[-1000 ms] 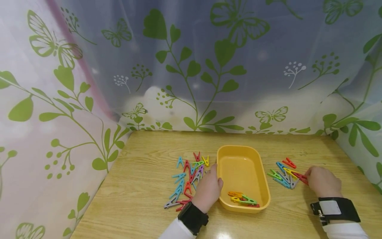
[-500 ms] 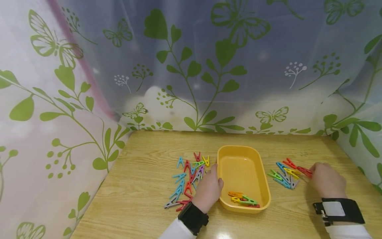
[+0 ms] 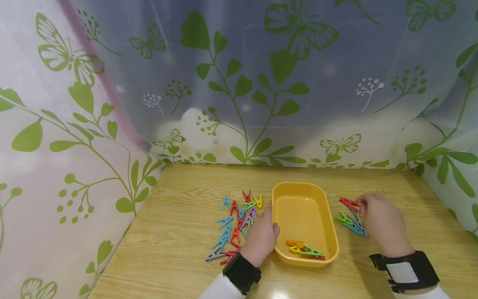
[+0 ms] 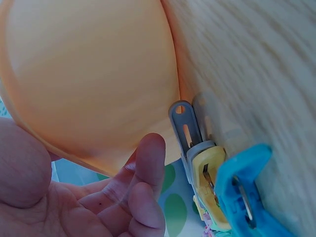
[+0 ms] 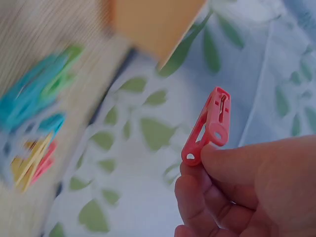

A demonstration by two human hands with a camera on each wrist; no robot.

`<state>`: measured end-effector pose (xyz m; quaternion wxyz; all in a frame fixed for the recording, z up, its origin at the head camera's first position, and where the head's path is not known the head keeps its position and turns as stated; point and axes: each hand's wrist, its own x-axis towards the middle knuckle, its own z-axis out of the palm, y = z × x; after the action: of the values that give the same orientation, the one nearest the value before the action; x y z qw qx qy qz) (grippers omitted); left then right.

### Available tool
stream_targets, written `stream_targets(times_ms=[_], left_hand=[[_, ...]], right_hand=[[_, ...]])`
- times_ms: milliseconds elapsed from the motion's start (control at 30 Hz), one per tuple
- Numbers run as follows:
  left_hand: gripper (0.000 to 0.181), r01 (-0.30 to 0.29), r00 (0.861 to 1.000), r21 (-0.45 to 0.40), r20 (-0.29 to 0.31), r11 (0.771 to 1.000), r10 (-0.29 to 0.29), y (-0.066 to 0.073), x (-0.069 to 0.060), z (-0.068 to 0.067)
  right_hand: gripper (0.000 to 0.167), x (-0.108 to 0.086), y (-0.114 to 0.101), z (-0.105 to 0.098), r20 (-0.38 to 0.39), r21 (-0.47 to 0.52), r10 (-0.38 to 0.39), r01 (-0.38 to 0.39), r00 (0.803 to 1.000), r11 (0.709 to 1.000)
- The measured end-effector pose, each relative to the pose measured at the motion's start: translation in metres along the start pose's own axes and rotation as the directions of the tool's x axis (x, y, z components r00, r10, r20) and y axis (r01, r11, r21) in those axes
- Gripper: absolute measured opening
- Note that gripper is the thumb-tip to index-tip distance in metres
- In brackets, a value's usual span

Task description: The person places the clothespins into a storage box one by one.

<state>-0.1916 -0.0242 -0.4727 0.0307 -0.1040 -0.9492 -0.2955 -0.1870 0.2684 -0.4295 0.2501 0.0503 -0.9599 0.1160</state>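
Observation:
My right hand (image 3: 384, 222) pinches a red clothespin (image 3: 349, 203) between thumb and fingertips, above a small pile of clothespins right of the yellow tray (image 3: 332, 220). In the right wrist view the red clothespin (image 5: 210, 123) points away from the fingertips, held at its handle end. At the tray's left side, my left hand (image 3: 260, 236) holds the rim, thumb over the edge and fingers against the outer wall. The left wrist view shows that hand (image 4: 103, 202) beneath the tray wall (image 4: 98, 84). Several clothespins, among them a green one (image 3: 311, 250), lie in the tray's near end.
Many-coloured clothespins, such as a blue one (image 3: 225, 203), lie scattered left of the tray, partly behind the left hand. Right of it, green (image 3: 343, 218) and blue clothespins form the small pile. A patterned curtain (image 3: 239, 104) hangs behind the wooden table (image 3: 179, 216).
My right hand has drawn the red clothespin off to the right, then carried it leftward over the small pile. The left hand and tray have stayed put.

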Motion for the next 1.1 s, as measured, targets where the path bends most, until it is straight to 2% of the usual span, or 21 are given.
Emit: stream_targets(times_ms=[167,400,467,667,967,1100], left_hand=[[0.054,0.001,1.0,-0.007,0.004,1.0,-0.001,0.0,0.0,0.0],[0.055,0.006,1.0,-0.008,0.005,1.0,-0.006,0.0,0.0,0.0],[0.055,0.008,1.0,-0.007,0.004,1.0,-0.008,0.0,0.0,0.0],[0.055,-0.001,1.0,0.007,-0.003,1.0,0.001,0.0,0.0,0.001],[0.055,-0.008,1.0,0.006,-0.007,1.0,0.008,0.0,0.0,0.0],[0.055,-0.007,1.0,0.008,-0.01,1.0,0.007,0.0,0.0,0.001]], right_hand=[[0.012,-0.005,-0.033,0.001,-0.046,0.027,-0.121,0.122,0.992,0.992],[0.014,-0.015,-0.071,0.009,0.094,0.059,-0.184,0.179,0.978,0.982],[0.014,-0.018,-0.078,0.013,0.112,0.056,-0.193,0.188,0.975,0.981],[0.014,-0.024,-0.091,0.022,0.194,0.066,-0.205,0.196,0.959,0.978],[0.013,-0.028,-0.094,0.029,0.343,0.063,-0.212,0.202,0.915,0.977],[0.012,-0.029,-0.095,0.031,0.379,0.062,-0.213,0.204,0.901,0.977]])
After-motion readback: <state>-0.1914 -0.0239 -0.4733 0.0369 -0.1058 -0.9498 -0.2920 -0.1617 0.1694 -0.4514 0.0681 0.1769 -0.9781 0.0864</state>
